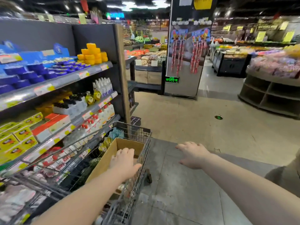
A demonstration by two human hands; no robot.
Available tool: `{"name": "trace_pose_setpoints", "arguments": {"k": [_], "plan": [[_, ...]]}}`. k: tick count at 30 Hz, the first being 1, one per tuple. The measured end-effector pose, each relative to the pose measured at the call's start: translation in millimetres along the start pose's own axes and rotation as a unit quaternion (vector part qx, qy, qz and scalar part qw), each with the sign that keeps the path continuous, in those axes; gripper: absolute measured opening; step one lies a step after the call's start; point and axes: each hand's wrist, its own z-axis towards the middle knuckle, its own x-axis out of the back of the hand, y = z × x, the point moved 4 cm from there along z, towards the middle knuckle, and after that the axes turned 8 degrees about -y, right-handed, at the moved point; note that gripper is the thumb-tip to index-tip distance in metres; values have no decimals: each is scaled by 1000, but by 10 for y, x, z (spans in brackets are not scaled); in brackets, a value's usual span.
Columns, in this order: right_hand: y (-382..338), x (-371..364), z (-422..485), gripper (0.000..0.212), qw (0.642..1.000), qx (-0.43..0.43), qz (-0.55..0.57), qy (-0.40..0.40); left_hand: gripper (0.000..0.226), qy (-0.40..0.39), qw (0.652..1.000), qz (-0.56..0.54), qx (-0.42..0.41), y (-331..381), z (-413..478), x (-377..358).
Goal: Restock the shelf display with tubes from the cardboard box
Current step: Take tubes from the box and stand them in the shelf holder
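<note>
An open cardboard box point(103, 161) sits in a wire shopping cart point(144, 153) beside the shelf display point(65, 82) on the left. What the box holds is hidden behind my arm and its walls. My left hand point(125, 159) reaches over the box's open top, palm down, fingers spread and holding nothing. My right hand point(193, 154) hovers to the right of the cart above the floor, fingers relaxed and spread, holding nothing. No tubes can be made out in either hand.
The shelves hold blue tubs, yellow jars, bottles and yellow and orange boxes. Other goods lie in the cart around the box. A mirrored pillar point(183, 62) stands ahead, and produce stands point(269, 91) at the right. Open floor lies between them.
</note>
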Motion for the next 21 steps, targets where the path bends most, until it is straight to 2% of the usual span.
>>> {"name": "trace_pose_setpoints", "arguments": {"k": [10,15,21], "plan": [[524,507,1636,54,989,121,-84,-17,67,-26,982,-42,183,-45,880,-97],[51,582,2250,50,969,217,-113,-35,72,-44,960,-74,268,-334,871,-272],[-763,513,2827,51,933,320,-152,-58,64,-47,931,-107,347,-898,962,-434]]}}
